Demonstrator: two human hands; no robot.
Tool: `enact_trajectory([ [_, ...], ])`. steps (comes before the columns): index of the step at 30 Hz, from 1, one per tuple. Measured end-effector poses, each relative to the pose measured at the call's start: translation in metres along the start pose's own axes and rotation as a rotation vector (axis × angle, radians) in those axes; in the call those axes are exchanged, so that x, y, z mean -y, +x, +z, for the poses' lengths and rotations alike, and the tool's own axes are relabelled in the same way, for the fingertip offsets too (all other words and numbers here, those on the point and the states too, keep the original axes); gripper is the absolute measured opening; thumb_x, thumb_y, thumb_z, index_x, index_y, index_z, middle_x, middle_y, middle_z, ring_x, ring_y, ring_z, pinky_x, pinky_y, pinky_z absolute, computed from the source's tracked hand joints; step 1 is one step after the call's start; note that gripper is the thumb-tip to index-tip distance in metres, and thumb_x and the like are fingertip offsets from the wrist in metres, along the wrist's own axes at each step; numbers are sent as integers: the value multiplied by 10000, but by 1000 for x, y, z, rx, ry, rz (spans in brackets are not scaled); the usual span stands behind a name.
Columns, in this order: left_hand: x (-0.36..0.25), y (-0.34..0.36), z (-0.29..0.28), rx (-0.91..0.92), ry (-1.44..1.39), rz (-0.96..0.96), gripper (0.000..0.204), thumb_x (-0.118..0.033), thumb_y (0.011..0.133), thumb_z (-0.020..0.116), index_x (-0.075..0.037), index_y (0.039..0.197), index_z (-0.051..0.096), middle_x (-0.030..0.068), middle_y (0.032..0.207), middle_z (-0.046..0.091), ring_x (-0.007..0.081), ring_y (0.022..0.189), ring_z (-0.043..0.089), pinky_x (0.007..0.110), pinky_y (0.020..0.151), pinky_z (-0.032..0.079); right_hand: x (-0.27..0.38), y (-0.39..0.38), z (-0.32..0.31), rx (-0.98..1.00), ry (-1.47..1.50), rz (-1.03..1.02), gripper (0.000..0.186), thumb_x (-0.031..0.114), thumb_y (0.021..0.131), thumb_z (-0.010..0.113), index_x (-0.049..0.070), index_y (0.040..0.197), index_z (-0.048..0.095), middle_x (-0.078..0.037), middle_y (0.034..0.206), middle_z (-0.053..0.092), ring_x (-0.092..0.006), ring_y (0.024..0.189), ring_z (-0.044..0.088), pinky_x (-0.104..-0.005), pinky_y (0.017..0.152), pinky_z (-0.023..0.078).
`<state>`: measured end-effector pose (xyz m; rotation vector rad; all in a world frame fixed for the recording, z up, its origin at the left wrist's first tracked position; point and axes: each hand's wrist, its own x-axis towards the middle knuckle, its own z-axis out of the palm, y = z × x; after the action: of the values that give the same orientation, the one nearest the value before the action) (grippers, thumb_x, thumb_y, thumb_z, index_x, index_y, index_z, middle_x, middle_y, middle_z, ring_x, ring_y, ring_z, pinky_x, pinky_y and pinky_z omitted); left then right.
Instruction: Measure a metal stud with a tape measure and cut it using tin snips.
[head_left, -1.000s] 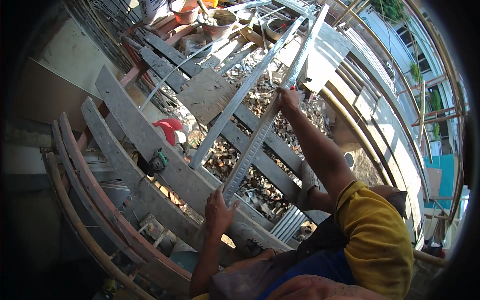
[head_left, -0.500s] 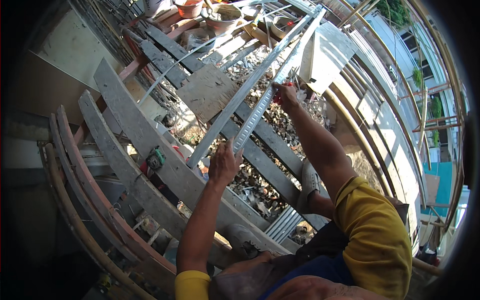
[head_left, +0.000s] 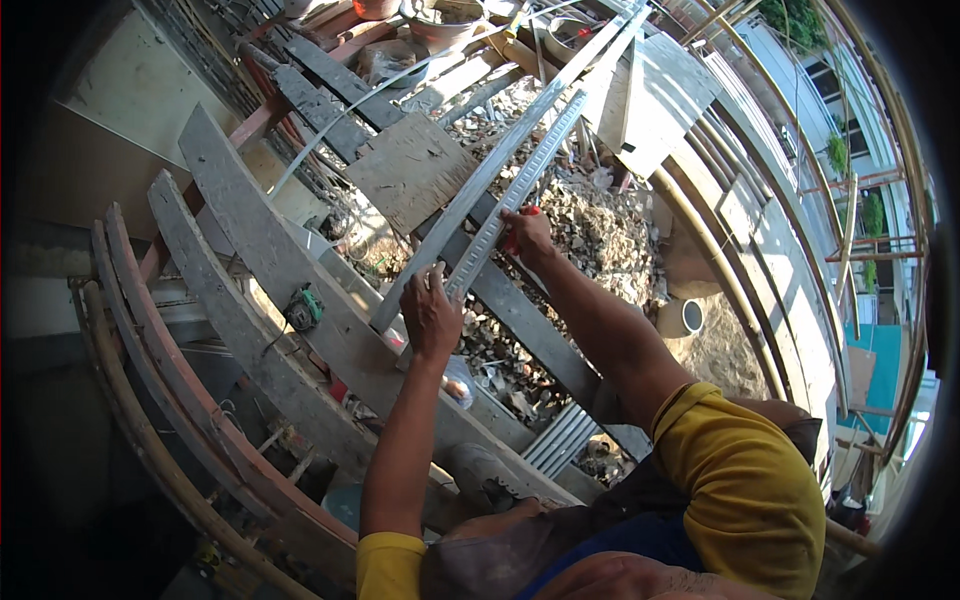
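The person's left hand grasped the near end of a dimpled metal strip, thumb and fingers on opposite edges. The right hand, at 2 o'clock from the left, was clenched around a red object, its fingertips against the strip's edge; the object's kind could not be determined. The strip ran from the left hand toward 1 o'clock, above a layer of rubble. A longer metal channel lay just beside it on the left, at a similar slant.

From the left hand, a worn plywood piece was noted at 12 o'clock, and a green power tool at 9 o'clock, by the grey planks. From the right hand, a pale pipe end was observed at 4 o'clock, a bundle of ribbed metal lengths near 6 o'clock, and a bucket at 11 o'clock.
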<state>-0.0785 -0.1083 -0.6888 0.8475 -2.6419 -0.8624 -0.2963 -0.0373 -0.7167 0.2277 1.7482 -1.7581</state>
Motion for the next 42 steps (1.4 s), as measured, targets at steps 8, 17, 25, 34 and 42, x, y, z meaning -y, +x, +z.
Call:
enact_trajectory([
  [8,56,-49,-17,-71,212,-315,552,-329,879,638,-97,1355,480,130,1353,472,329,1269,433,516,1070,285,3,14,5,-122,53,87,225,112,836,728,62,749,527,-55,551,499,-183,377,479,-317,321,350],
  [17,82,-64,-20,-168,11,-277,614,14,741,544,-73,1342,457,146,1342,487,333,1274,440,506,1078,310,-2,62,-21,-69,-169,172,258,111,786,781,-42,891,601,-93,853,547,-214,716,556,-386,593,510],
  [25,134,-83,-45,-238,-218,-425,509,25,787,493,-29,1292,532,193,1251,575,369,1172,480,434,1034,347,-11,83,-21,-53,-135,206,218,101,817,720,-29,919,579,-100,829,577,-245,688,598,-417,587,532],
  [34,82,-49,-51,229,223,-248,1126,-526,634,829,-89,1494,249,164,1379,486,367,1339,316,583,1092,191,1,54,-11,15,-80,274,210,121,859,662,-9,992,563,-111,864,628,-269,744,650,-441,692,567],
  [42,82,-44,-24,287,214,-117,1284,-574,551,837,-87,1505,129,182,1369,459,352,1360,309,594,1105,108,-4,89,-41,32,-88,238,210,94,847,644,-10,1008,559,-131,917,621,-288,816,656,-509,781,574],
])
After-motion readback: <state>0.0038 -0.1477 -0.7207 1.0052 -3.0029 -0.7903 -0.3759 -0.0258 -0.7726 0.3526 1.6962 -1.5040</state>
